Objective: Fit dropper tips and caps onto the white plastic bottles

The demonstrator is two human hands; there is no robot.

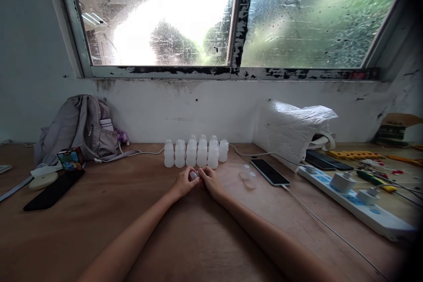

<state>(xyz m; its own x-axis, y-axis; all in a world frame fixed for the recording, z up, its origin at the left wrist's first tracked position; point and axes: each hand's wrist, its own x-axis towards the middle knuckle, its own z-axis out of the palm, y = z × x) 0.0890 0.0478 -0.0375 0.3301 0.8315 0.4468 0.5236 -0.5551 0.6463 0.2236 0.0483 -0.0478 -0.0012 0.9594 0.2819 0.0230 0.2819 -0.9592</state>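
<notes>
My left hand (185, 183) and my right hand (211, 182) meet over the table, fingers bent inward. Between them is a small pale ridged piece (194, 176), mostly covered by the fingers; its exact kind is hard to make out. The left fingers close around it, and the right thumb and fingers pinch at its near side. Just behind the hands, several frosted white bottles with clear tops (191, 155) stand upright in a cluster. To the right of my right hand lie several small clear round pieces (250, 183), flat on the wood.
Right of the hands, a phone (269, 172) lies plugged into a cable leading past a white power strip (353, 200). A silvery padded bag (284, 128) leans at the wall. On the left are a grey backpack (74, 128), a small box (71, 159) and a black flat object (54, 190).
</notes>
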